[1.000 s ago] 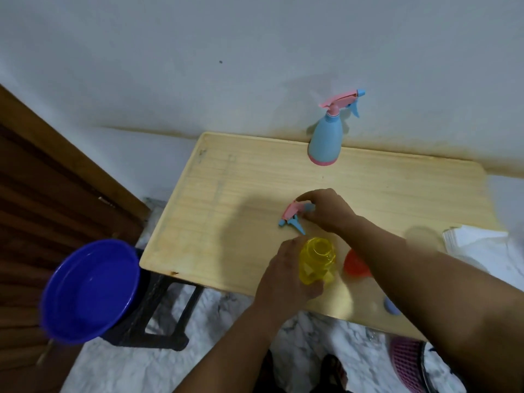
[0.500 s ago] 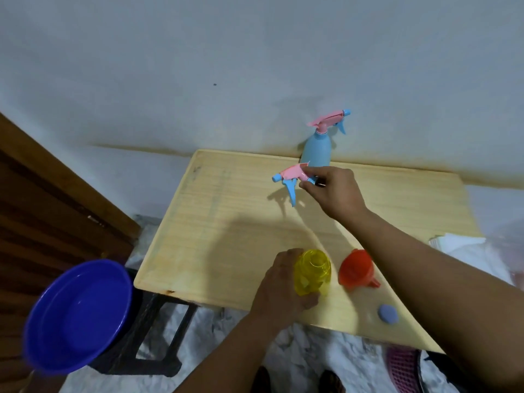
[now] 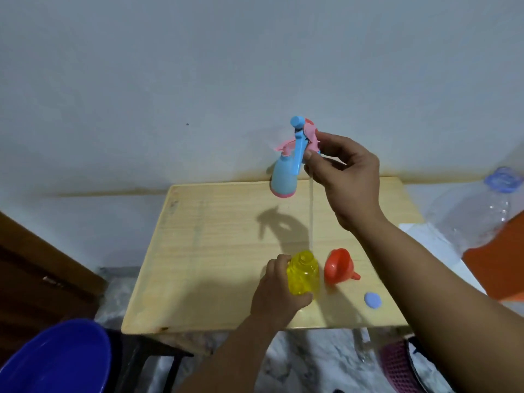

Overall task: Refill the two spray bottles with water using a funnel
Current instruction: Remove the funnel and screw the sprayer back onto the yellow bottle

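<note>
Pink-and-blue plastic spray head (image 3: 303, 140) is pinched in the right hand (image 3: 344, 177), lifted high; its clear dip tube (image 3: 311, 211) hangs straight down, tip just above the open neck of the translucent yellow plastic bottle (image 3: 302, 276). That bottle stands upright directly below, gripped by the left hand (image 3: 276, 296). Beside it lies the red plastic funnel (image 3: 338, 266), nearer the right hand.

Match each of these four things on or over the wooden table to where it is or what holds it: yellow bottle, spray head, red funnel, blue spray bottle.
Things:
1. yellow bottle
2. spray head
3. red funnel
4. blue spray bottle

Places:
A. standing at the table's far edge by the wall
B. pinched in the right hand, raised above the table
C. gripped by the left hand, cap off
D. lying on the table beside the yellow bottle

Pairs: 1-C, 2-B, 3-D, 4-A
</note>
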